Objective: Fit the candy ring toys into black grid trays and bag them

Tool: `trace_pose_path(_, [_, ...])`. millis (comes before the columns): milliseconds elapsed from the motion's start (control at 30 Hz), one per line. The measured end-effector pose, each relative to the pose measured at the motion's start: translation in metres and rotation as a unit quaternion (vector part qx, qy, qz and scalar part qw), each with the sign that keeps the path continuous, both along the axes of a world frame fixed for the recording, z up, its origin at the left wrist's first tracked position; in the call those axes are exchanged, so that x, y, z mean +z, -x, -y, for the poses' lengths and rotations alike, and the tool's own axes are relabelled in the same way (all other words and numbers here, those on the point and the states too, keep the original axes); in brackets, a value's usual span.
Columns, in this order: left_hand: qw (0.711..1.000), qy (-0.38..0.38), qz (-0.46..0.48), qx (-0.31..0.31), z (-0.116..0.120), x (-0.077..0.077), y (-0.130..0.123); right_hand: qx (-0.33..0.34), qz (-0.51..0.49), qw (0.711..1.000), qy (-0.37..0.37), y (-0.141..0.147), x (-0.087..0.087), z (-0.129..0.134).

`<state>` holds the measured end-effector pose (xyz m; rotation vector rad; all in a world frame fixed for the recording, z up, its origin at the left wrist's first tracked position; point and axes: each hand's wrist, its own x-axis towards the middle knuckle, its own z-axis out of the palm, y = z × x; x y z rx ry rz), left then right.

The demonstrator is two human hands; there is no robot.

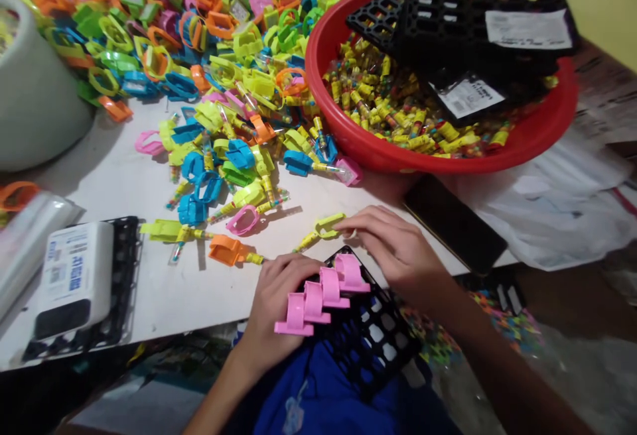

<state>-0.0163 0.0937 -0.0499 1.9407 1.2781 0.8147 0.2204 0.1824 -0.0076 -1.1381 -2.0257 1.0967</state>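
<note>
The right hand (393,252) has its fingers (365,221) pressed together against a yellow ring candy (326,226) near the surface's (149,296) front edge, while the left hand's (273,306) fingers lie hidden behind pink rings (323,292) on a black rack (383,335).

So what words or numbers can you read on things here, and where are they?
None can be read for sure: the white paper label on the black plastic grid tray and the white paper tag below it are too small, and the blue print on the white rectangular box is too blurred.
</note>
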Motion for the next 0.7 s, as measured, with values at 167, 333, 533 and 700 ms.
trace_pose_path(167, [1.000,-0.015,-0.016,0.011,0.002,-0.003,0.000,0.134,0.114,0.984,-0.026,0.026,-0.002,-0.020])
trace_pose_path(333, [1.000,-0.010,-0.014,0.008,0.002,-0.004,0.002,0.005,0.364,0.912,-0.187,0.042,-0.006,-0.022])
trace_pose_path(533, [0.999,-0.038,-0.016,0.018,0.002,-0.009,0.003,-0.094,0.141,0.980,-0.104,0.009,-0.011,-0.003])
trace_pose_path(700, [0.998,-0.043,-0.033,0.024,0.003,-0.012,0.003,-0.174,-0.174,0.962,0.116,-0.006,-0.016,0.021])
